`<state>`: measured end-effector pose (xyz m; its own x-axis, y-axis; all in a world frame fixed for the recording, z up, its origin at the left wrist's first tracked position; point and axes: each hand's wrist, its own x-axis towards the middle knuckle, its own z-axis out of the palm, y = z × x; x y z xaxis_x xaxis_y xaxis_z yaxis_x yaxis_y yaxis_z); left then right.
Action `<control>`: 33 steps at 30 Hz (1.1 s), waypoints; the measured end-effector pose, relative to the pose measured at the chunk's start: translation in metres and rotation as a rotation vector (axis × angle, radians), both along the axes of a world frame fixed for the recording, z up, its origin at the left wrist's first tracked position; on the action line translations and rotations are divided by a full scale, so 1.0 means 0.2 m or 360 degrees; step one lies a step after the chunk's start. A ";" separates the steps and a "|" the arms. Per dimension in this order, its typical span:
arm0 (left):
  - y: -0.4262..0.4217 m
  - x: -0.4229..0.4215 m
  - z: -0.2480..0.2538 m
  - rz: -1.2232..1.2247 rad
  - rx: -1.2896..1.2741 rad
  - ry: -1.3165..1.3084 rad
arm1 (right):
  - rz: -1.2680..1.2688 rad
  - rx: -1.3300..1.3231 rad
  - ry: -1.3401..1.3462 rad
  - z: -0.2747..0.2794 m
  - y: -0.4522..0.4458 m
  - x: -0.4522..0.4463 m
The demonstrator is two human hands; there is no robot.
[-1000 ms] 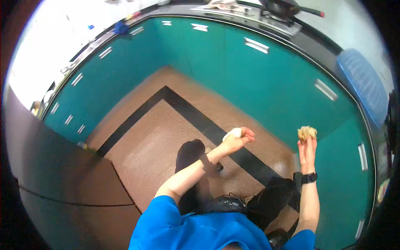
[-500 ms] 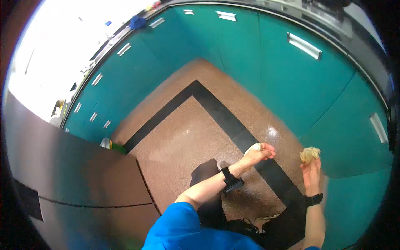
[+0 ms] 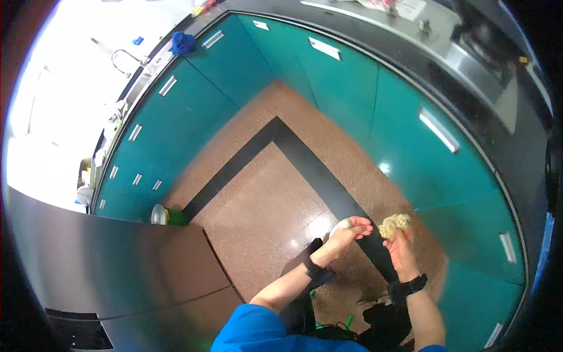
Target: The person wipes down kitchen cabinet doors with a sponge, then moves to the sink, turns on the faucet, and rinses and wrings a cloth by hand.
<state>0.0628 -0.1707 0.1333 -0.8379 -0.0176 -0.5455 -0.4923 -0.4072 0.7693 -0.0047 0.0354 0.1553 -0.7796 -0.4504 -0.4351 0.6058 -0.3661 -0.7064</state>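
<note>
My left hand [image 3: 350, 230] is closed round a small whitish object [image 3: 339, 226], which shows at the far side of the palm; what it is I cannot make out. To its right, my right hand [image 3: 401, 251] grips a crumpled, pale yellow clump [image 3: 394, 224] at the fingertips. A narrow gap separates the clump from the fingers of my left hand. Both hands are in the air above the brown floor [image 3: 258, 188] and its dark stripe. A dark band is on each wrist.
Teal cabinets [image 3: 340, 88] with metal handles line two sides under a dark counter [image 3: 281, 17]. A sink tap [image 3: 126, 54] and a blue cloth [image 3: 183, 43] are at the upper left. A green can [image 3: 169, 216] is on the floor near the metallic brown appliance [image 3: 141, 258].
My right hand has moved left with the yellow clump, close to my left hand. The view has shifted, bringing the green can into sight. Both hands keep their hold.
</note>
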 end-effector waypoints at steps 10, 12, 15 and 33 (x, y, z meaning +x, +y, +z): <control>-1.10 0.52 1.26 0.0491 0.0067 0.0294 | 0.0378 0.0029 0.0081 1.32 -1.05 0.08; -1.32 0.69 1.38 0.0579 0.0029 0.0580 | 0.0543 -0.0017 0.0263 1.53 -1.35 0.09; -1.73 0.78 1.88 0.0680 -0.0283 0.0492 | 0.0668 -0.0079 0.0415 1.78 -1.82 0.10; -3.47 0.79 2.28 0.1299 0.0012 0.0504 | 0.1170 -0.0264 0.0282 1.98 -4.02 -0.30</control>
<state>0.2217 -0.8642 0.5900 -0.6772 -0.6753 -0.2920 0.1915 -0.5450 0.8163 -0.0644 -0.7678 0.5516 -0.3067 -0.9276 -0.2135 0.6173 -0.0232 -0.7864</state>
